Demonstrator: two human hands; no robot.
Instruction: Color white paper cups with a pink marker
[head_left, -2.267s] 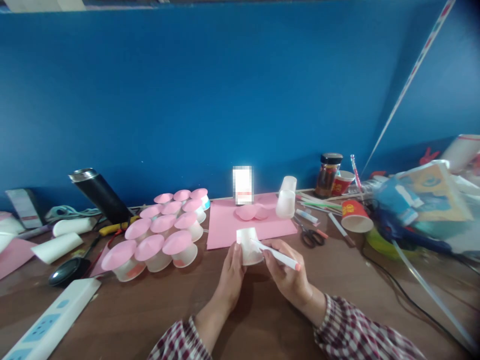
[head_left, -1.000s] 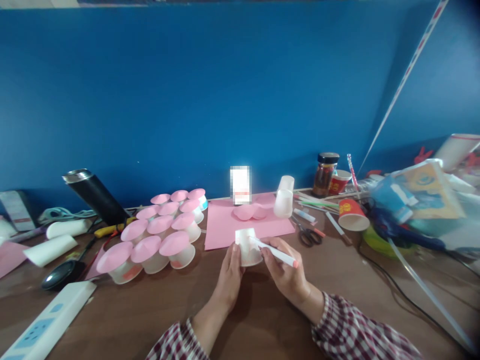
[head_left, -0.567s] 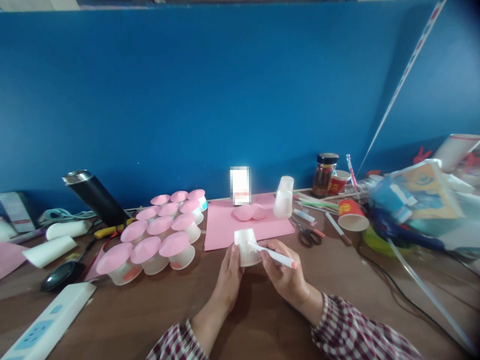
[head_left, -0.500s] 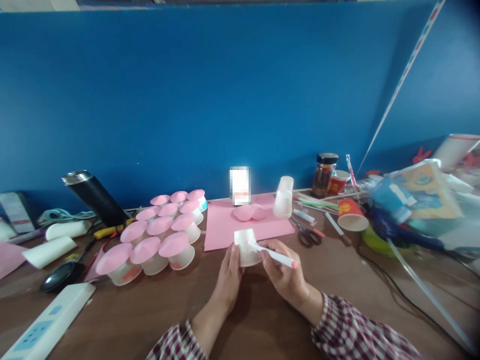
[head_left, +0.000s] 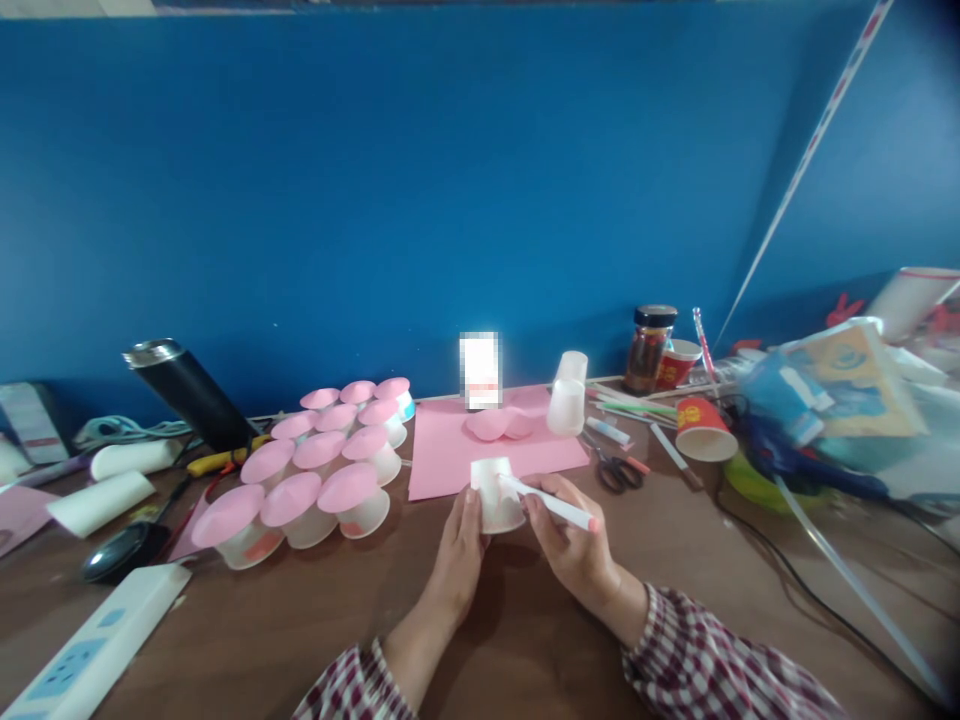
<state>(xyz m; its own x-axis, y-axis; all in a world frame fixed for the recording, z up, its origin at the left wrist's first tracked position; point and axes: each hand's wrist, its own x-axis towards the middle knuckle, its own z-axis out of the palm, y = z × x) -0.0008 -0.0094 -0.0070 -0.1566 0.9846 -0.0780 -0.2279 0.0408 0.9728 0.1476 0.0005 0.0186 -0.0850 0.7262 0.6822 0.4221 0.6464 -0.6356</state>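
My left hand [head_left: 459, 545] grips a white paper cup [head_left: 493, 505] by its left side, the wider rim facing down. Faint pinkish lines show on the cup's wall. My right hand [head_left: 574, 545] is closed around a white marker pen [head_left: 553, 505] with a pinkish-red end, its tip against or very near the cup. Just beyond the cup lies a pink paper sheet [head_left: 442, 470] with pink paper pieces [head_left: 487, 426] on it. Two white cups [head_left: 566, 405] lie or stand at that sheet's right side.
Several upturned cups with pink cone tops [head_left: 349, 488] stand in rows at left. A power strip [head_left: 97, 650], mouse [head_left: 124, 550] and black flask [head_left: 187, 395] lie further left. Scissors [head_left: 619, 472], a red paper cup [head_left: 703, 430], a lidded jar [head_left: 651, 350] and plastic bags are at right.
The marker's tip has shifted slightly up on the cup's wall, and more pinkish lines show there. Both hands otherwise keep nearly the same place.
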